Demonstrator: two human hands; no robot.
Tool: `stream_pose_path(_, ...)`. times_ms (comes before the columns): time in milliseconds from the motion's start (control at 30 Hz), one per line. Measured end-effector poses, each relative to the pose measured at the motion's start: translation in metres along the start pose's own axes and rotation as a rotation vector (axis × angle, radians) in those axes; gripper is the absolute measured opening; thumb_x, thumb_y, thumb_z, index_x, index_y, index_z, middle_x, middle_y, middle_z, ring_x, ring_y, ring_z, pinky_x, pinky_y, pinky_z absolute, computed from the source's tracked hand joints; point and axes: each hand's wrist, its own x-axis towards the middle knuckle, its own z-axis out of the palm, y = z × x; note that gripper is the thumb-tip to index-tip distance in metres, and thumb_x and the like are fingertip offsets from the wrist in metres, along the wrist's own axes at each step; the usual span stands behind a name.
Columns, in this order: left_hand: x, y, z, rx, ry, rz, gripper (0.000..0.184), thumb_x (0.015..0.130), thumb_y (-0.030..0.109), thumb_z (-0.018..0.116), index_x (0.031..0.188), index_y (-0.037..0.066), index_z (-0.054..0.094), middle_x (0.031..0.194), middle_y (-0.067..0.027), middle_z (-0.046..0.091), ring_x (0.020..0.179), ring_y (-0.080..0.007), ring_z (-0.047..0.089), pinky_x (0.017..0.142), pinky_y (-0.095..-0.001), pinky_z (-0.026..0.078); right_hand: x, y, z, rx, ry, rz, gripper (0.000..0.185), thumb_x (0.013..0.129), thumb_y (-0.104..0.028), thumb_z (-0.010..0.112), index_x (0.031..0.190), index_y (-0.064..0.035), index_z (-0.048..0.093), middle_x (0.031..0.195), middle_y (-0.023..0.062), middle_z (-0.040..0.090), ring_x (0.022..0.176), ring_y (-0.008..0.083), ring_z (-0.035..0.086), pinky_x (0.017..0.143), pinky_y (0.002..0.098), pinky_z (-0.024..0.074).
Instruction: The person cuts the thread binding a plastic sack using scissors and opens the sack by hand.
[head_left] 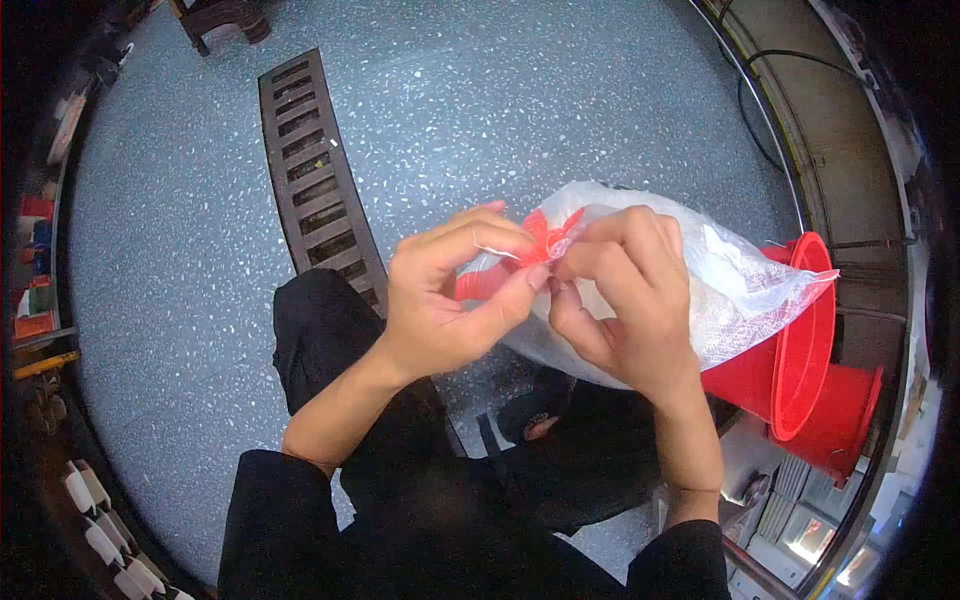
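Observation:
A white, translucent woven plastic sack [735, 335] with red printed patches stands in front of my knees. Its bunched red edge is pinched between the thumb and index finger of my left hand [440, 290]. A thin white thread [492, 248] runs along that index finger. Close beside it, my right hand [635, 295] is closed, with its fingertips pressed together at the same edge of the sack. Whether they grip sack or thread is hidden. The far corner of the sack points to the right, over a red bucket [818, 345].
Another red bucket [850, 425] sits beside the first at right. A dark slotted drain grate [318, 180] crosses the speckled blue floor [180, 300]. A black cable [750, 110] hangs by the right wall, and a dark wooden furniture leg [225, 15] shows at the top.

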Motion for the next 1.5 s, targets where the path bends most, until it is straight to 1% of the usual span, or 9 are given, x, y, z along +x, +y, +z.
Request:
stream_pose_path(333,-0.006,-0.002,0.003,-0.09,0.016,-0.077,0.012,0.086,0.006,0.076,0.096,0.002,0.073,0.094,-0.0061,0.075,0.09,-0.0141,0.069,0.108,-0.0438,0.041,-0.005,0.002,0.001,0.009,0.029,-0.018,0.028,0.065,-0.007,0.074,0.089,-0.0104,0.06,0.084,0.0041,0.056,0.075,0.0239,0.056,0.072,0.0368,0.0379)
stream_pose_path(533,-0.006,-0.005,-0.004,-0.362,0.182,-0.327,0.012,0.087,0.002,0.073,0.099,0.0,0.073,0.099,-0.0072,0.074,0.098,-0.0137,0.066,0.106,-0.0419,0.041,-0.005,-0.001,-0.019,0.092,0.079,0.074,0.028,0.062,-0.001,0.076,0.083,-0.0091,0.061,0.084,0.0063,0.06,0.076,0.0257,0.06,0.072,0.0378,0.0416)
stream_pose_path(633,-0.004,-0.007,-0.006,-0.265,0.031,-0.133,0.013,0.086,0.003,0.075,0.098,0.0,0.073,0.098,-0.0073,0.074,0.098,-0.0154,0.066,0.107,-0.0424,0.04,-0.001,0.001,-0.02,0.023,0.087,0.065,0.03,0.062,-0.002,0.077,0.087,-0.0098,0.063,0.084,0.0058,0.059,0.076,0.0254,0.059,0.072,0.0378,0.0411)
stream_pose_path(833,-0.003,0.001,-0.003,-0.172,-0.01,-0.063,0.014,0.084,0.003,0.075,0.098,0.0,0.073,0.095,-0.0077,0.075,0.097,-0.0183,0.068,0.108,-0.0451,0.039,0.001,-0.002,-0.009,-0.045,0.03,0.004,0.029,0.066,-0.008,0.08,0.09,-0.013,0.066,0.084,0.0013,0.057,0.076,0.0208,0.058,0.073,0.0356,0.0379)
stream_pose_path(933,-0.004,-0.002,-0.004,-0.147,-0.041,-0.051,0.014,0.084,0.003,0.075,0.097,0.001,0.072,0.102,-0.009,0.073,0.097,-0.0178,0.068,0.105,-0.044,0.042,0.0,0.002,-0.005,-0.018,0.042,-0.014,0.027,0.068,-0.01,0.079,0.091,-0.0129,0.065,0.083,0.0005,0.056,0.074,0.0198,0.056,0.072,0.0354,0.0362)
stream_pose_path(1033,-0.001,0.02,0.014,-0.192,0.217,-0.148,0.017,0.079,0.004,0.078,0.095,0.004,0.073,0.106,-0.0103,0.069,0.096,-0.0207,0.067,0.096,-0.0423,0.048,0.001,0.004,-0.003,-0.02,0.022,-0.012,0.027,0.068,-0.011,0.079,0.091,-0.0124,0.064,0.082,0.001,0.054,0.074,0.0203,0.055,0.072,0.0361,0.0354)
stream_pose_path(1100,-0.002,0.008,0.006,0.255,0.186,0.232,0.024,0.073,0.004,0.081,0.095,0.005,0.072,0.109,-0.0136,0.063,0.099,-0.0237,0.063,0.096,-0.0415,0.049,0.002,0.004,-0.002,-0.032,0.004,-0.007,0.026,0.069,-0.011,0.078,0.091,-0.0119,0.064,0.081,0.0013,0.054,0.074,0.0205,0.055,0.072,0.0365,0.035)
stream_pose_path(1167,-0.002,0.003,0.001,0.549,0.158,0.43,0.028,0.068,0.004,0.083,0.093,0.006,0.071,0.109,-0.0143,0.059,0.099,-0.0254,0.06,0.093,-0.0404,0.05,0.003,0.005,0.0,-0.038,0.0,-0.011,0.025,0.07,-0.012,0.077,0.091,-0.0114,0.063,0.081,0.0017,0.053,0.074,0.0207,0.054,0.072,0.0368,0.0347)
stream_pose_path(1500,0.003,0.007,-0.001,0.724,0.156,0.418,0.024,0.057,0.003,0.077,0.08,0.01,0.069,0.103,-0.0097,0.059,0.095,-0.0265,0.057,0.085,-0.0401,0.048,0.002,0.003,0.007,-0.076,-0.026,-0.052,0.025,0.072,-0.012,0.076,0.094,-0.0107,0.063,0.083,0.0024,0.054,0.074,0.0209,0.054,0.072,0.0371,0.0342)
